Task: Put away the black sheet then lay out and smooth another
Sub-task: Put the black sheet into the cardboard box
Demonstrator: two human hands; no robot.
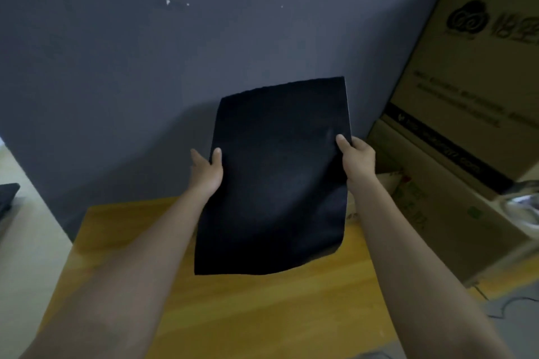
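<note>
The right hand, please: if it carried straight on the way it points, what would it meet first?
Probably the grey wall behind the sheet; the right hand points up and away. The boxes sit further right. Depth is unclear.

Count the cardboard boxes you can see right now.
2, stacked at right: the upper box against the wall, the lower box beside the table. Others may lie out of frame.

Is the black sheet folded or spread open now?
Spread open. The black sheet hangs as one flat rectangle, pinched at its side edges by the left hand and right hand.
</note>
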